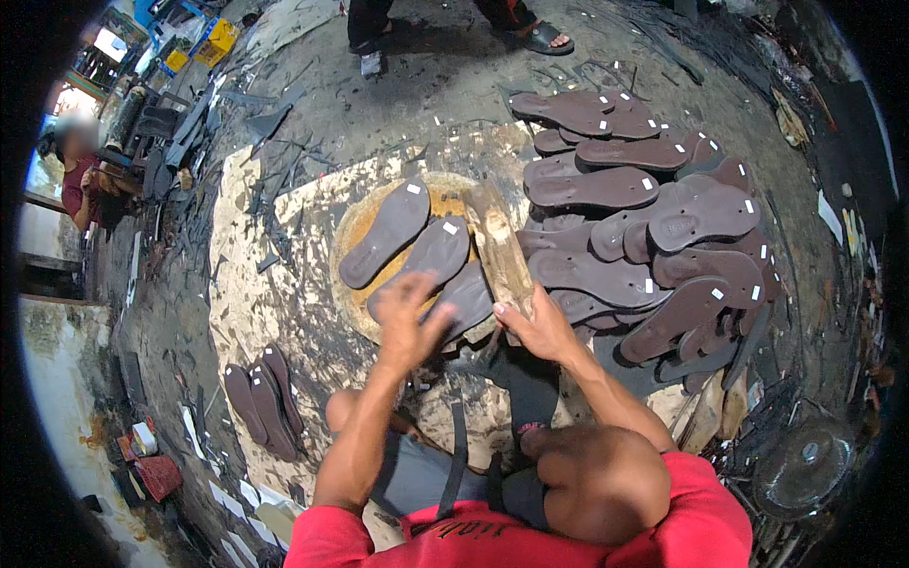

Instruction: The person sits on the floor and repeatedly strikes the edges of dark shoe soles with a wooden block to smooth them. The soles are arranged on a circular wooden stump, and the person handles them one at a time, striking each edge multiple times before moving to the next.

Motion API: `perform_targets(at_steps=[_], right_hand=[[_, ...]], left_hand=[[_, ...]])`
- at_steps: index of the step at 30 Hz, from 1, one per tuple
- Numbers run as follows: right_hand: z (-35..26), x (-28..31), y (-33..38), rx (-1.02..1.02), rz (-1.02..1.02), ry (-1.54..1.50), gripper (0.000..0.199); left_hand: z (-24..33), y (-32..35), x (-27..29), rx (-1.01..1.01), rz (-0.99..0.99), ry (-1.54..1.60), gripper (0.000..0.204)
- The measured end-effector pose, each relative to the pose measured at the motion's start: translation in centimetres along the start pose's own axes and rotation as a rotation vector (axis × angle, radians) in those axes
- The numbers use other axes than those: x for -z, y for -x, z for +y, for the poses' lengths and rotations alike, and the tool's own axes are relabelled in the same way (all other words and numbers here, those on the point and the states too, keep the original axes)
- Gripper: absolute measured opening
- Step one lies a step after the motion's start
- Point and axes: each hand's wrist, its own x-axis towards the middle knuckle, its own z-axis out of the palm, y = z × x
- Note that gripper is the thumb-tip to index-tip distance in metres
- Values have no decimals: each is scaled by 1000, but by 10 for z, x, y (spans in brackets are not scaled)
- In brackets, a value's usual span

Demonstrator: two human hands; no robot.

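Observation:
Three grey-brown sandal soles lie on a round tan board in front of me: a left sole (pixel 386 233), a middle sole (pixel 437 248) and a right sole (pixel 466 301). The first two show small white tags. Over the lower ends of the middle and right soles is my left hand (pixel 409 327), fingers spread and slightly blurred; whether it touches them I cannot tell. In my right hand (pixel 542 329) is a rough wooden block (pixel 504 248), gripped at its near end with the thumb on top. It slants away across the right side of the round board (pixel 352 301).
A large heap of brown soles (pixel 606 189) stands to the right. Several more soles (pixel 263 402) lie at the lower left on a worn pale sheet (pixel 241 312). Dark scraps litter the floor. One person (pixel 80 175) sits far left; another person's sandalled foot (pixel 547 40) is ahead.

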Motion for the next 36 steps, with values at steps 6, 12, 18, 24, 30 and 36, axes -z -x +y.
perform_targets(at_steps=[6, 12, 18, 24, 30, 36], right_hand=[[-6, -2, -3, 110, 55, 93, 80], [9, -18, 1, 98, -111, -555, 51], [29, -20, 10, 48, 113, -166, 54], [35, 1, 22, -180, -46, -21, 60], [56, 9, 22, -377, -229, -527, 56], [-39, 41, 10, -310, -231, -517, 42]], left_hand=[[57, 23, -21, 241, -265, 443, 27], [67, 15, -59, 775, -27, 996, 27], [85, 14, -61, 781, 3, 872, 37], [23, -33, -63, 598, 88, 741, 32], [14, -39, -78, 507, 46, 545, 25], [15, -38, -74, 511, 2, 467, 25]])
